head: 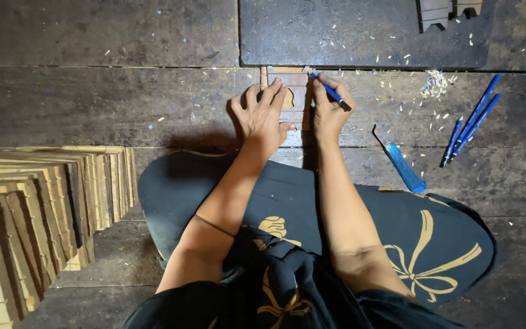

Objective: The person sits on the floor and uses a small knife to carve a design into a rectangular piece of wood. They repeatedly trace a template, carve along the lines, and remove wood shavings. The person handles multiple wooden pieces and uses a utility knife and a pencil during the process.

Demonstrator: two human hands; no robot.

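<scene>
Left hand, fingers spread, presses flat on wooden piece; right hand pinches blue tool, arms extended forward

Floor: rough, matt, dark worn wood. Cut panel: pale, smooth, thin board. Knife: glossy blue plastic handle. Stacked panels: light, matt wood. Shavings: pale wood.
</scene>
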